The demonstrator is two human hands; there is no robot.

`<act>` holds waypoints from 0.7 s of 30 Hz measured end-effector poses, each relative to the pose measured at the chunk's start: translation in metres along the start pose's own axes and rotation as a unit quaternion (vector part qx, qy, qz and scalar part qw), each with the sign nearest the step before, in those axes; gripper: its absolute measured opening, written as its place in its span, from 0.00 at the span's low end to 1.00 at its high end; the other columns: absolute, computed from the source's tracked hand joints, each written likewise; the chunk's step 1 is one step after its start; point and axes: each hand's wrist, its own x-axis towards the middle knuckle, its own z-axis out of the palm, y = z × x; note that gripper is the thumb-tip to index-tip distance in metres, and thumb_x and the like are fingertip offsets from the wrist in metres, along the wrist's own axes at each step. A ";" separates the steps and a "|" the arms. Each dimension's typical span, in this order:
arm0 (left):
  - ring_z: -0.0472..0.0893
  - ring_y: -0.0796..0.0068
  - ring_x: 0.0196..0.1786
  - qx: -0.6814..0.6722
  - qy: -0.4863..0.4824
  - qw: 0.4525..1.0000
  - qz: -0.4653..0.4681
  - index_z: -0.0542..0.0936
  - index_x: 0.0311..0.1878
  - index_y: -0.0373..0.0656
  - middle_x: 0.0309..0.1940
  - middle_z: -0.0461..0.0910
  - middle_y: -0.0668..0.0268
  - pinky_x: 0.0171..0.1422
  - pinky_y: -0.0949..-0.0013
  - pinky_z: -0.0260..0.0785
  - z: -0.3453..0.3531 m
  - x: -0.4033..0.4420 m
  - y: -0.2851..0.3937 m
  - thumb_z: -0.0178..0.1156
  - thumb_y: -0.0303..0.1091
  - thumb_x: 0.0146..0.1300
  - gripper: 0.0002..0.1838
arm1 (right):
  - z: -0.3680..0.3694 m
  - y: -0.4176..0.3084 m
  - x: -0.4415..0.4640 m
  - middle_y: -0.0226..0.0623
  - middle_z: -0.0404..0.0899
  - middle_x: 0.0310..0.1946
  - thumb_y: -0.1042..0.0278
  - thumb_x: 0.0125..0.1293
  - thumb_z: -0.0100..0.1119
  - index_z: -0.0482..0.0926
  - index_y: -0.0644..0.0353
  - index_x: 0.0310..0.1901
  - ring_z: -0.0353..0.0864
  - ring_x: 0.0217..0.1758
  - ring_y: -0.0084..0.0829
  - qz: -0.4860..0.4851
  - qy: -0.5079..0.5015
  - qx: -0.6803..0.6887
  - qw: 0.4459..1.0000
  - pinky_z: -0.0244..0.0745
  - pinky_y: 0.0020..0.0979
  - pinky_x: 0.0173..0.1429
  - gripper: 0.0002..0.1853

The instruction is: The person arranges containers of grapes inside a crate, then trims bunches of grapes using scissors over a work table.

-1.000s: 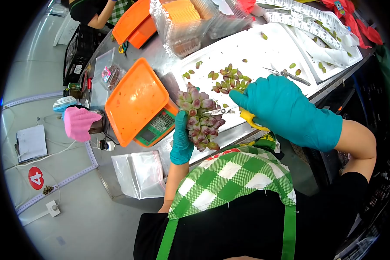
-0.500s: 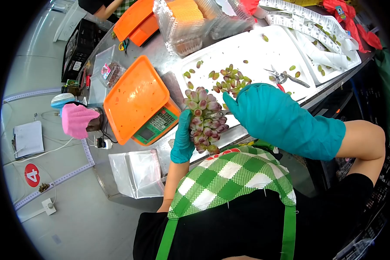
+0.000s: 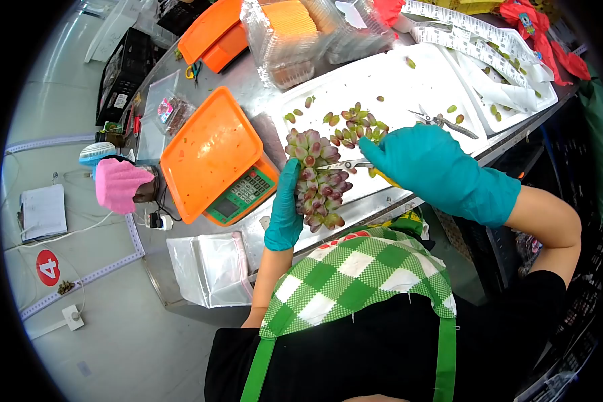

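1. While the left hand (image 3: 285, 211) held the bunch of grapes (image 3: 325, 194) by its side, the right hand (image 3: 442, 171) was closed around the yellow handles of the scissors (image 3: 356, 163).
2. The bunch was in front of the person's green and white apron (image 3: 362, 275), by the near left corner of the white tray (image 3: 375, 74). I cannot tell if it touched the tray.
3. The scissors pointed at the middle of the bunch, and their thin blades reached the grapes there. I cannot tell how wide the blades were.
4. Past the bunch, a little heap of loose grapes (image 3: 360, 125) lay in the tray. A few more were dotted around it.
5. A pair of clippers (image 3: 442, 122) lay in the tray too, just beyond the right hand.
6. To the left of the bunch, an orange scale (image 3: 211, 154) stood on the metal worktop (image 3: 256, 87).
7. Clear boxes (image 3: 285, 50) were piled up behind the tray, near its far left part.
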 end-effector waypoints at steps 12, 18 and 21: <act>0.77 0.72 0.46 0.083 0.058 0.993 0.054 0.65 0.58 0.41 0.49 0.73 0.62 0.49 0.70 0.73 0.024 0.019 0.008 0.51 0.44 0.62 0.24 | 0.101 -0.059 0.024 0.36 0.68 0.53 0.69 0.62 0.54 0.61 0.61 0.59 0.71 0.51 0.23 0.289 0.200 0.850 0.393 0.68 0.22 0.55 0.24; 0.73 0.73 0.52 0.189 0.056 0.979 0.061 0.65 0.58 0.42 0.52 0.71 0.63 0.55 0.69 0.67 0.044 0.012 0.024 0.49 0.47 0.63 0.25 | 0.093 -0.061 0.034 0.30 0.73 0.48 0.66 0.63 0.53 0.65 0.60 0.58 0.73 0.47 0.20 0.378 0.121 0.857 0.328 0.71 0.21 0.50 0.22; 0.68 0.73 0.57 0.199 0.031 0.979 0.037 0.64 0.59 0.42 0.56 0.68 0.65 0.61 0.67 0.60 0.031 0.007 0.039 0.47 0.51 0.63 0.27 | 0.101 -0.063 0.030 0.31 0.73 0.48 0.66 0.64 0.51 0.64 0.62 0.58 0.74 0.46 0.19 0.324 0.174 0.899 0.238 0.72 0.21 0.47 0.22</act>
